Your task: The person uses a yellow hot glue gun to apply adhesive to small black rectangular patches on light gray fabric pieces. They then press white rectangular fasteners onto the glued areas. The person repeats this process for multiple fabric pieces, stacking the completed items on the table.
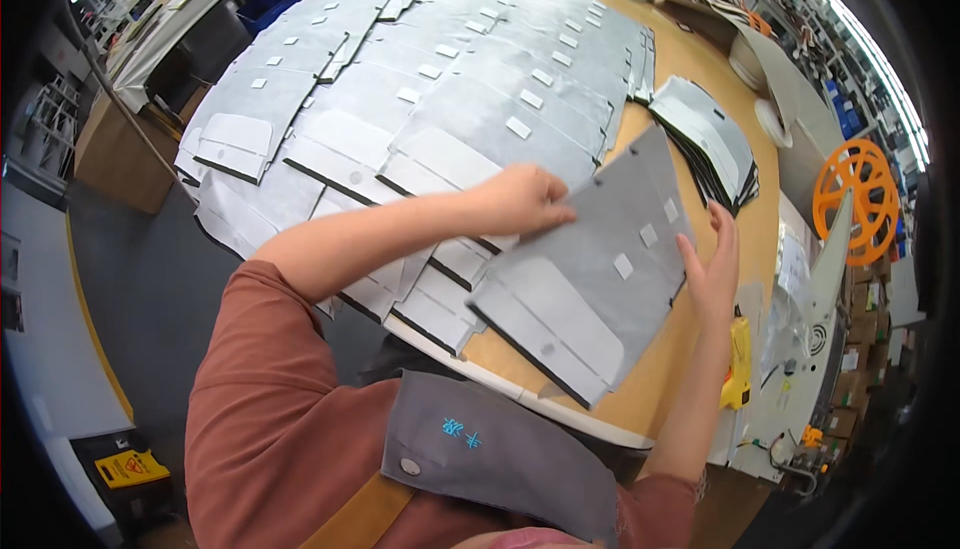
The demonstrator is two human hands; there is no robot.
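A grey fabric-like panel [610,224] lies tilted in front of me. It has a lighter pocket-shaped piece with a dark edge at its near end and three small white patches toward its right side. My left hand [525,199] is closed at its left edge, fingertips pinching the sheet. Along the right edge is my right hand [712,264], its thumb touching or just beside the panel and its fingers apart and stretched out. Under and left of my left forearm are overlapping rows of similar grey panels [400,109] with white patches and dark-edged pieces.
A stack of grey-white pieces with dark edges [710,134] sits right of the panel on the tan table [490,354]. Further right are a machine with an orange reel [855,204] and a yellow tool [738,364]. A blue bin [268,11] stands beyond the table at the far left.
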